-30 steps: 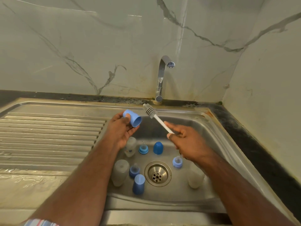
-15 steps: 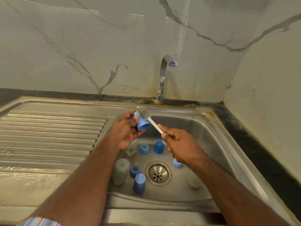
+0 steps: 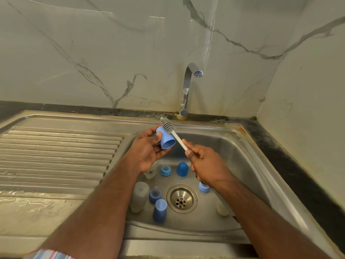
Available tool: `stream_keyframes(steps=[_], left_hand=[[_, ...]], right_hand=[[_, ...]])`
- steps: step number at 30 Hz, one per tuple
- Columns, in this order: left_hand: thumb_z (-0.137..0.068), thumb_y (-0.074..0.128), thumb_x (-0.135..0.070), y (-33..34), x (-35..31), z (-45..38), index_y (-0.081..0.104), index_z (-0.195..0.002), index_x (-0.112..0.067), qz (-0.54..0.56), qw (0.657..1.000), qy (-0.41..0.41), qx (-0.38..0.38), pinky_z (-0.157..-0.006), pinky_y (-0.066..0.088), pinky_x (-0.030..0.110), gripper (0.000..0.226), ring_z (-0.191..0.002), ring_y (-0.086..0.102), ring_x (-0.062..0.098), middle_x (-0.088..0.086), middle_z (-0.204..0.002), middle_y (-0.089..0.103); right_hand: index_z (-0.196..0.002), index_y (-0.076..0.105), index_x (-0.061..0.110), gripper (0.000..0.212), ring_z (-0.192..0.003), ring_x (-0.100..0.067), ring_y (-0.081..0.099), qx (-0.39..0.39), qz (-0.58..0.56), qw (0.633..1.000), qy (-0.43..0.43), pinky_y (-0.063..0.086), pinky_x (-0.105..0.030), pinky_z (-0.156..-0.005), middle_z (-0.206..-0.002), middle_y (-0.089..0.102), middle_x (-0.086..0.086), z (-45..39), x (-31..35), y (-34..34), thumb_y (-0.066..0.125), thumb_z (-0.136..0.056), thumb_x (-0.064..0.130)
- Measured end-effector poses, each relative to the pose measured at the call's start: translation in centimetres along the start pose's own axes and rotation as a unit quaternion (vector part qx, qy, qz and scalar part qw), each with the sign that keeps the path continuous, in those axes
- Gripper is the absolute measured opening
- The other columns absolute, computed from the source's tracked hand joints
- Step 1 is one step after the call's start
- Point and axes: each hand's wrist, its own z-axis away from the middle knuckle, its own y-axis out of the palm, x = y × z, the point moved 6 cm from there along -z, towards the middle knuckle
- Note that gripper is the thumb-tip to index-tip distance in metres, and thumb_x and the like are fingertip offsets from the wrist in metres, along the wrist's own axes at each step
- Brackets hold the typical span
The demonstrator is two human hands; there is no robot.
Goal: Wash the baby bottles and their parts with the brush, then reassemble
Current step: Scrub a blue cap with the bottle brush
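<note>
- Left hand (image 3: 147, 152): grip curled round a blue cap (image 3: 166, 140), held on its side above the sink's (image 3: 248, 156) back left corner, open mouth facing right.
- Right hand (image 3: 207, 165): grip pinching the white handle of the brush (image 3: 170, 128); the grey bristles rest on the cap's outside.
- In the basin: two more caps, three blue nipple rings, three clear bottles, ringed round the drain (image 3: 181, 198).
- Drainboard (image 3: 56, 152) lies left; tap (image 3: 187, 90) behind.

Over the steel sink (image 3: 248, 157), the left hand (image 3: 147, 150) holds a blue cap (image 3: 167, 140) while the right hand (image 3: 205, 163) grips a white-handled brush (image 3: 170, 128) whose grey head lies against the cap's outside
</note>
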Motion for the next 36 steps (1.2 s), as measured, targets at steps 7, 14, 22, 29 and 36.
stream_keyframes(steps=[7, 14, 22, 29, 36], left_hand=[[-0.104, 0.052, -0.009, -0.5, -0.4, -0.2, 0.06, -0.128, -0.014, 0.033, 0.999, 0.009, -0.004, -0.082, 0.059, 0.041, 0.026, -0.099, 0.072, 0.028, 0.015, -0.117, 0.071], [-0.105, 0.05, -0.011, -0.4, -0.8, -0.2, 0.058, -0.131, -0.013, 0.066, 0.998, 0.02, 0.009, -0.076, 0.063, 0.038, 0.028, -0.096, 0.072, 0.026, 0.015, -0.117, 0.068], [-0.106, 0.049, -0.011, -0.4, -0.9, 0.0, 0.057, -0.134, -0.013, 0.075, 0.997, 0.022, 0.01, -0.085, 0.058, 0.041, 0.029, -0.102, 0.069, 0.028, 0.017, -0.121, 0.067], [-0.105, 0.05, -0.011, 0.1, -0.9, 0.3, 0.061, -0.127, -0.015, 0.072, 0.997, 0.017, 0.028, -0.087, 0.058, 0.042, 0.025, -0.101, 0.071, 0.029, 0.016, -0.117, 0.07], [-0.096, 0.064, -0.012, 0.7, -0.7, 0.4, 0.061, -0.13, -0.01, 0.034, 0.999, 0.016, 0.03, -0.088, 0.058, 0.04, 0.035, -0.103, 0.073, 0.027, 0.015, -0.117, 0.072]], right_hand=[[-0.141, 0.052, 0.043, 0.039, -0.06, 0.007, 0.039, 0.004, 0.001, 1.0, -0.02, 0.031, -0.012, -0.062, -0.063, 0.044, 0.028, 0.4, 0.4, -0.8, 0.05, -0.104, 0.029], [-0.139, 0.054, 0.043, 0.038, -0.049, 0.002, 0.043, -0.008, -0.036, 0.999, 0.001, 0.036, -0.014, -0.051, -0.06, 0.049, 0.022, 0.2, 0.0, -1.0, 0.051, -0.104, 0.028], [-0.135, 0.056, 0.047, 0.036, -0.043, -0.003, 0.041, -0.019, -0.088, 0.996, 0.031, 0.036, -0.022, -0.043, -0.063, 0.053, 0.004, 0.2, -0.1, -1.5, 0.05, -0.104, 0.03], [-0.14, 0.053, 0.044, 0.038, -0.05, -0.007, 0.042, -0.018, -0.042, 0.998, 0.034, 0.038, -0.02, -0.043, -0.068, 0.054, 0.002, 0.1, -0.5, -1.5, 0.049, -0.105, 0.029], [-0.147, 0.046, 0.04, 0.042, -0.065, -0.003, 0.049, -0.031, 0.084, 0.996, -0.002, 0.04, -0.018, -0.062, -0.08, 0.051, 0.02, -0.2, 0.2, -1.7, 0.045, -0.106, 0.035]])
